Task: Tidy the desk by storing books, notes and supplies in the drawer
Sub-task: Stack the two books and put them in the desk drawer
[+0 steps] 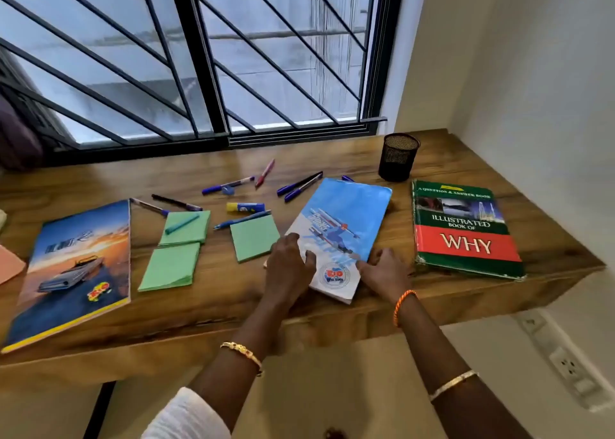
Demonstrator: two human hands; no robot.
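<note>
Notebook with a skier (339, 235) on a blue-and-white cover, round logo at its near end, soft and a little worn at the near corner. Lies flat on the wooden desk (216, 292), near end at the front edge, long axis running from there away and slightly to the right, far end pointing toward the mesh pen cup (398, 160).

Left hand (289, 267) laid on the notebook's near-left corner, fingers loosely spread, palm down, gripping nothing that can be seen. Right hand (384, 274) at the near-right edge of the same notebook, fingers curled against the edge; whether actually pinching the cover, cannot tell.

Right of the notebook, just apart: green-and-red hardcover "Illustrated Book of Why" (464, 230), flat, spine toward the notebook, long axis running front to back. Left of the notebook, just beside it: a green sticky-note pad (254, 237); farther left two more green pads (179, 249), a teal cap lying on the farther one. Well left: a car-cover notebook (71, 272), long axis angled front to back.

Beyond the notebook's left side: a glue stick (245, 207) and scattered blue pens (298, 184), one pink pen (265, 172) farthest back. Behind everything, a barred window (199, 72).
</note>
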